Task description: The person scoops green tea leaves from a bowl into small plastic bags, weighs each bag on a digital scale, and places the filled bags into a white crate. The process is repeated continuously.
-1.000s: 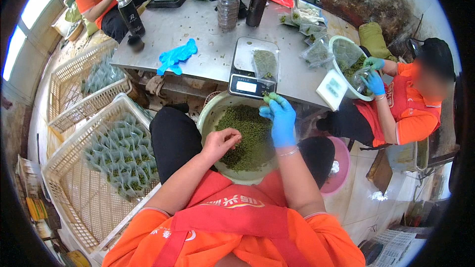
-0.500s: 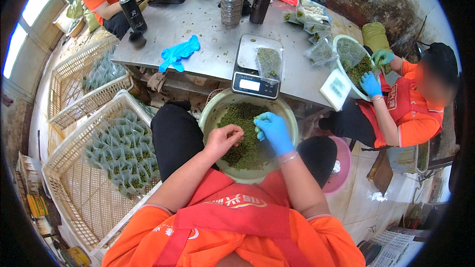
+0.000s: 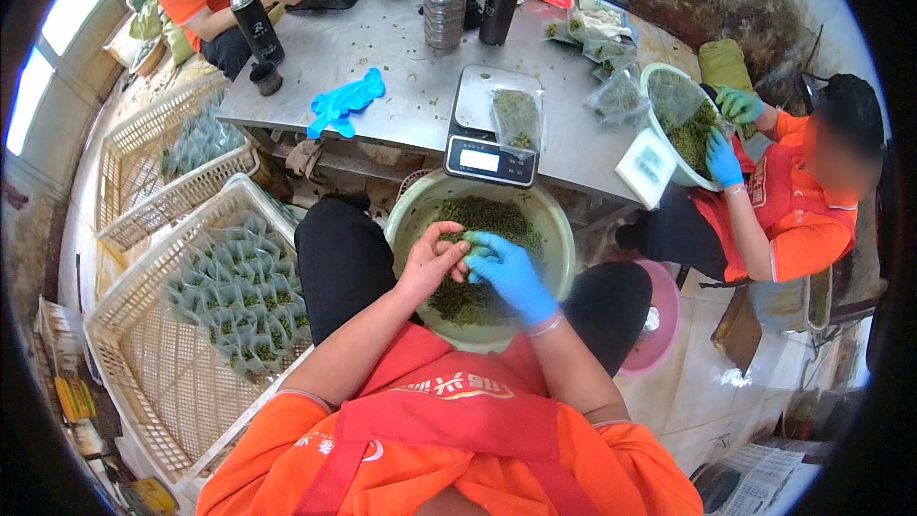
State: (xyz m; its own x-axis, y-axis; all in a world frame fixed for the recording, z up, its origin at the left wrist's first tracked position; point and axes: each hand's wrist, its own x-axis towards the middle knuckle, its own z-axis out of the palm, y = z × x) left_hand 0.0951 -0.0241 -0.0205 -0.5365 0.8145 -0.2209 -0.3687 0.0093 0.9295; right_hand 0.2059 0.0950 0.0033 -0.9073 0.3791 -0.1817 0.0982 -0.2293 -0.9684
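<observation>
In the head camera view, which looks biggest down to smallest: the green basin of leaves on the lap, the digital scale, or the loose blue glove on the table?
1. green basin
2. digital scale
3. loose blue glove

The scale and glove lie farther from the camera than the basin, but the order still looks clear.

Part of the green leaf matter in the basin [image 3: 554,229] is covered by the left hand [image 3: 435,263] and the gloved right hand [image 3: 511,272]; whatever is pinched between them cannot be made out. Beyond the basin, the scale [image 3: 492,158] display is too small to be read.

Scale [image 3: 492,139] on table [image 3: 382,57] behind basin [image 3: 559,239], basket [image 3: 181,363] at left
</observation>
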